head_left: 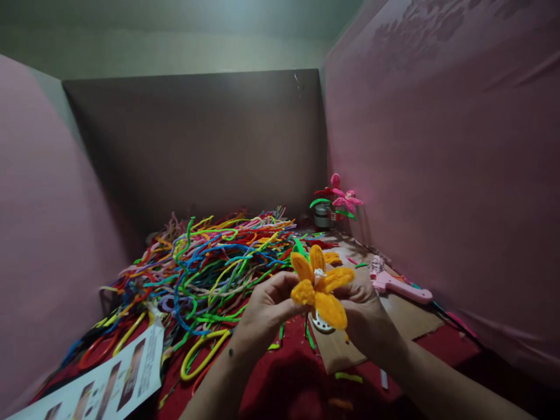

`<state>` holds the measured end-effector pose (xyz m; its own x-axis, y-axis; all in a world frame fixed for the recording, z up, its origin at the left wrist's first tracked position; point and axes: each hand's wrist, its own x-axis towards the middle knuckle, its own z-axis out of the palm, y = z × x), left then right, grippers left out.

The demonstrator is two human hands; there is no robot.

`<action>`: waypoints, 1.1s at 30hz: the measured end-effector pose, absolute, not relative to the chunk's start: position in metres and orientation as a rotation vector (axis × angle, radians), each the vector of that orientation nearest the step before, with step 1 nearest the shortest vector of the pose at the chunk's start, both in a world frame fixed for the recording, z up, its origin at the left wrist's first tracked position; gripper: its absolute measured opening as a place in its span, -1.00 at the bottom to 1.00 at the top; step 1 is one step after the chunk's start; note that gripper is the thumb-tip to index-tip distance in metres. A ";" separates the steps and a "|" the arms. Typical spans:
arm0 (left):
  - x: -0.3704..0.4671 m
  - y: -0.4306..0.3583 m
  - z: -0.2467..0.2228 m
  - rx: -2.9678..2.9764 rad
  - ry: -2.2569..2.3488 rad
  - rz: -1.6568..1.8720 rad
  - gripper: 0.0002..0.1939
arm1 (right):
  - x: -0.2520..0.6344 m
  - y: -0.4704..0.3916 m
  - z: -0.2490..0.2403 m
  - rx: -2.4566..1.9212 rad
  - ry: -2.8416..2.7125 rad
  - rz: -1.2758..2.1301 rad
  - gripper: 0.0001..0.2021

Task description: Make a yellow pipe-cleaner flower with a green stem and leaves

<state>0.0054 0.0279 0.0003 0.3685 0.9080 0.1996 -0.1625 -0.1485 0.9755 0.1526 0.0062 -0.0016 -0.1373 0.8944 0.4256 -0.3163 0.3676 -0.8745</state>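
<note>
An orange pipe-cleaner flower (330,309) with a white centre is held up between my two hands, its petals spread toward the camera. My left hand (271,303) pinches a petal on its left side, thumb and fingers closed. On the other side my right hand (363,309) grips the flower from behind the petals, and its fingertips are partly hidden. Below the flower a round white piece with holes (322,324) shows in part. A thin dark stem hangs beneath the bloom.
A large heap of coloured pipe cleaners (227,251) spreads to the left. A pink glue gun (402,287) lies on cardboard (406,315) at right. Behind stands a grey pot (322,216) with a pink flower (347,199). A printed sheet (146,367) lies front left.
</note>
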 end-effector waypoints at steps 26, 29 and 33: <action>0.008 0.003 0.052 2.934 1.447 1.540 -0.86 | 0.137 0.049 -0.002 -0.716 -1.685 0.492 -0.77; 0.018 0.009 0.047 3.012 1.426 1.549 -0.90 | 0.137 0.048 -0.004 -0.715 -1.692 0.501 -0.71; 0.022 0.012 0.047 3.126 1.279 1.421 -0.89 | 0.141 0.049 -0.006 -0.637 -1.663 0.676 -0.66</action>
